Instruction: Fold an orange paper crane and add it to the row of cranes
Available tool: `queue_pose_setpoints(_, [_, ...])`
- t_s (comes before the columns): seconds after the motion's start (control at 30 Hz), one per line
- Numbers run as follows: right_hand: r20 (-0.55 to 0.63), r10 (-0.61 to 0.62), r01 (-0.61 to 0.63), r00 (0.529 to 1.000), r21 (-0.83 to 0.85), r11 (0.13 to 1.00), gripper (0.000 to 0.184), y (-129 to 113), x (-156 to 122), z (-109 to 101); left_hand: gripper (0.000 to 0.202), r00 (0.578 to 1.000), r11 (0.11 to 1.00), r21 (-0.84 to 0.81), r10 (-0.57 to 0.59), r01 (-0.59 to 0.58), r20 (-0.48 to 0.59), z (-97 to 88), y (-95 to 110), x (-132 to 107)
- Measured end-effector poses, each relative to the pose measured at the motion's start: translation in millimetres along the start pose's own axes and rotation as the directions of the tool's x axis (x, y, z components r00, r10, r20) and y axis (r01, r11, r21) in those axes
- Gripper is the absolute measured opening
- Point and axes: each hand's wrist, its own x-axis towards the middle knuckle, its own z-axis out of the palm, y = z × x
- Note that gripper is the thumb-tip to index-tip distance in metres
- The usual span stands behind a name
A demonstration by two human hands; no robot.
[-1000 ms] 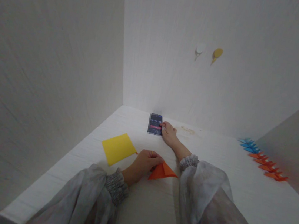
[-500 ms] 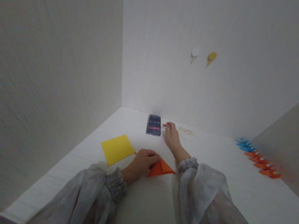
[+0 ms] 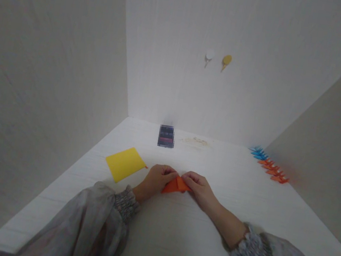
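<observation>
Between my two hands is a piece of folded orange paper [image 3: 174, 185], creased into a pointed shape. My left hand [image 3: 157, 181] pinches its upper left part, thumb on top. On the other side, my right hand [image 3: 200, 189] grips the right corner between thumb and fingers. Fingers cover both ends of the paper, so its full outline is hidden. A yellow sheet of paper [image 3: 125, 164] lies flat to the left of my left hand, with a tiny orange tip showing by its right corner.
A phone [image 3: 166, 136], its screen blurred, lies near the back wall. Along the right wall stand several folded blue paper pieces [image 3: 259, 153] and orange paper pieces [image 3: 273, 170] in a row. A white hook [image 3: 209, 56] and a yellow hook [image 3: 227, 60] are on the back wall.
My right hand has come back from beside the phone and taken hold of the orange paper's right corner. My left hand keeps its pinch. The whole view has shifted slightly.
</observation>
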Motion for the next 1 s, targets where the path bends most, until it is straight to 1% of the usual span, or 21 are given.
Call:
queue_pose_setpoints(0.1, [-0.011,0.036,-0.035,0.999,0.041,0.999,0.025,3.8,5.7,2.2,0.032,1.0,0.998,0.056,0.019,-0.019,0.005,-0.1,-1.8,0.3])
queue_pose_setpoints(0.2, [-0.012,0.055,-0.054,0.998,0.059,0.997,0.022,5.5,10.1,4.3,0.031,1.0,0.998,0.057,0.027,-0.028,0.001,-0.1,-2.3,1.2])
queue_pose_setpoints(0.3, [-0.012,0.06,-0.059,0.998,0.044,0.997,0.021,5.5,10.3,4.0,0.031,1.0,1.0,-0.01,0.002,-0.001,0.031,1.1,-2.5,1.8])
queue_pose_setpoints(0.43, [-0.025,0.049,-0.048,0.998,0.031,0.998,0.021,4.0,8.5,1.8,0.031,0.994,0.984,-0.163,-0.06,0.075,0.095,2.9,-1.6,0.9])
queue_pose_setpoints(0.57, [-0.006,0.067,-0.066,0.998,0.07,0.995,0.021,3.6,7.8,-0.2,0.028,0.979,0.921,-0.351,-0.116,0.169,0.167,2.7,1.5,-1.2])
queue_pose_setpoints(0.63, [-0.001,0.062,-0.062,0.998,0.086,0.994,0.021,4.8,7.9,-0.9,0.026,0.972,0.889,-0.411,-0.131,0.201,0.193,2.0,3.2,-2.0])
queue_pose_setpoints(0.8, [-0.008,0.059,-0.058,0.998,0.08,0.995,0.021,6.7,8.2,-0.8,0.025,0.963,0.863,-0.437,-0.179,0.252,0.201,1.0,5.7,-3.2])
queue_pose_setpoints(1.0, [-0.024,0.058,-0.056,0.998,0.064,0.996,0.021,4.9,7.1,0.4,0.025,0.965,0.872,-0.433,-0.143,0.227,0.218,0.2,3.6,-3.4])
